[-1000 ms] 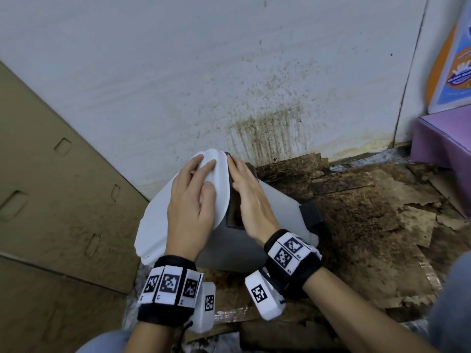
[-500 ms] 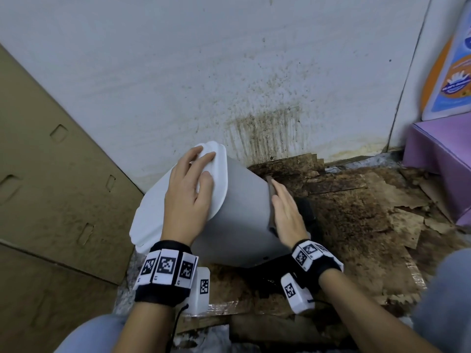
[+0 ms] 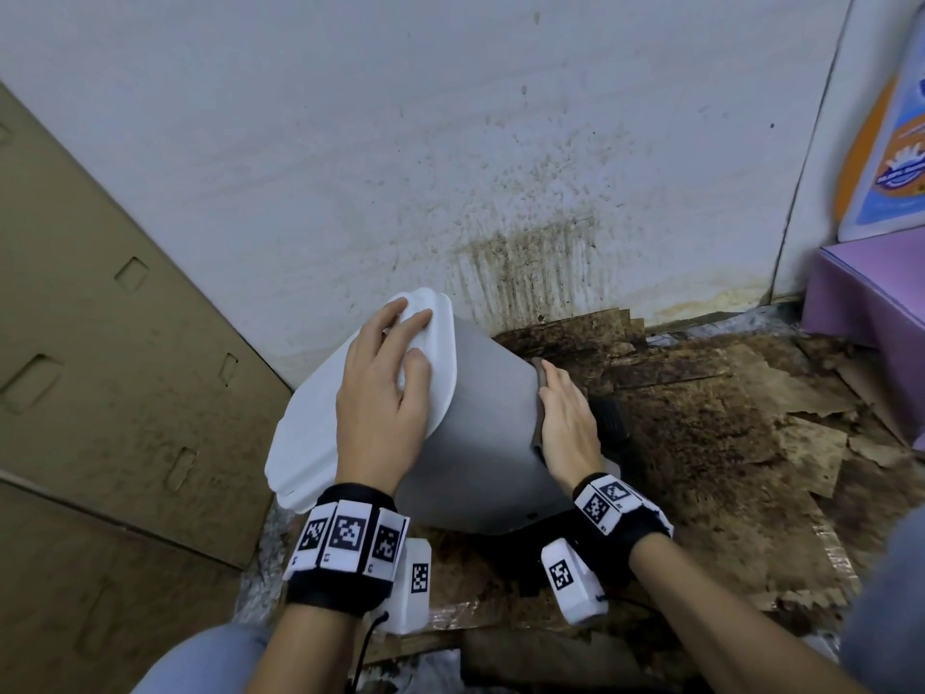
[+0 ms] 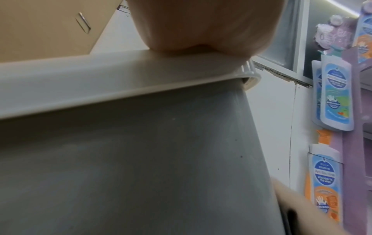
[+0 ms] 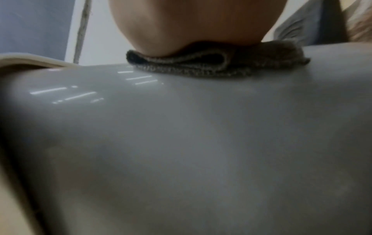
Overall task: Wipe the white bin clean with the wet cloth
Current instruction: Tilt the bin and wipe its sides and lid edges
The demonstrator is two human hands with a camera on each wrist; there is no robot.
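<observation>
The bin (image 3: pixel 480 443) leans tilted on the floor, a grey body under a white lid (image 3: pixel 310 443). My left hand (image 3: pixel 390 363) lies flat on the lid with straight fingers; the left wrist view shows the palm (image 4: pixel 201 23) pressing on the lid's rim (image 4: pixel 120 82). My right hand (image 3: pixel 565 418) presses a dark folded cloth (image 3: pixel 538 393) flat against the bin's right side. In the right wrist view the cloth (image 5: pixel 217 63) is squashed between palm and the glossy grey wall (image 5: pixel 181 143). Most of the cloth is hidden under the hand in the head view.
A stained white wall (image 3: pixel 500 167) stands right behind the bin. A brown cardboard panel (image 3: pixel 100 368) leans at the left. Wet, torn cardboard (image 3: pixel 726 443) covers the floor at the right. A purple display stand (image 3: pixel 871 298) with bottles is at the far right. A black pedal (image 3: pixel 613 423) sticks out beside my right hand.
My right hand has slid the cloth from beside the lid down the bin's right side, mostly in the first half second. The left hand has stayed on the lid.
</observation>
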